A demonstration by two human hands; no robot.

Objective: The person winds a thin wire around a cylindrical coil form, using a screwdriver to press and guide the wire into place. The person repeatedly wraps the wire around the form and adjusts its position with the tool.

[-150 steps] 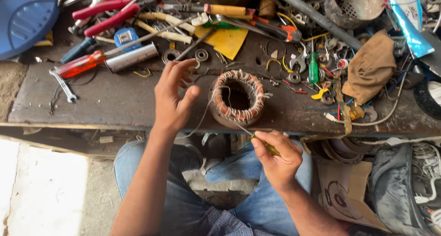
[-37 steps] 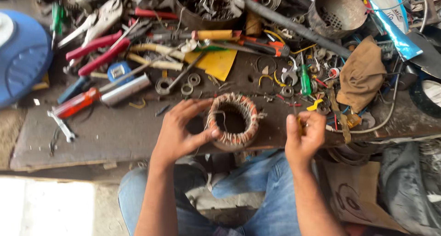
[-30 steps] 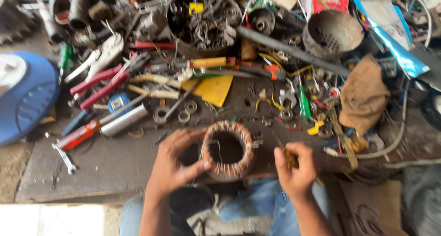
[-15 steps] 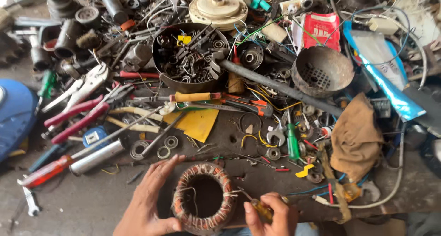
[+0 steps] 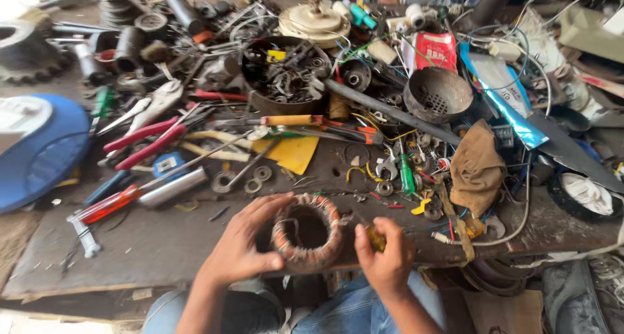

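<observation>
A: Left hand (image 5: 242, 251) cups the wound coil ring (image 5: 307, 232), fingers curled on its left flank and thumb at the near rim, so it is closed around the ring. The ring stands tilted at the near edge of the desk (image 5: 130, 243), over the person's knees.

B: And the right hand (image 5: 385, 259)?

A: Fisted on a yellow-handled tool (image 5: 375, 238), tip aimed at the ring's right side. Tip itself is too small to make out; I cannot tell whether it touches the windings.

B: How to do this well?

A: My judgement: keep the left hand braced so the ring cannot roll, work the tip shallow between the copper turns, and lever lightly. The windings look thin and easy to nick. Resting the ring's lower rim on the desk would steady it.

B: Anything close by that gets in the way?

A: Just beyond the ring: loose washers (image 5: 255, 178), a green-handled screwdriver (image 5: 405, 174), a yellow card (image 5: 294, 153). Further left, red-handled pliers (image 5: 146, 142) and a blue cover (image 5: 39, 148). To the right, a brown rag (image 5: 478, 168). Further back, a round tin of scrap parts (image 5: 286, 75). None touches the ring.
</observation>
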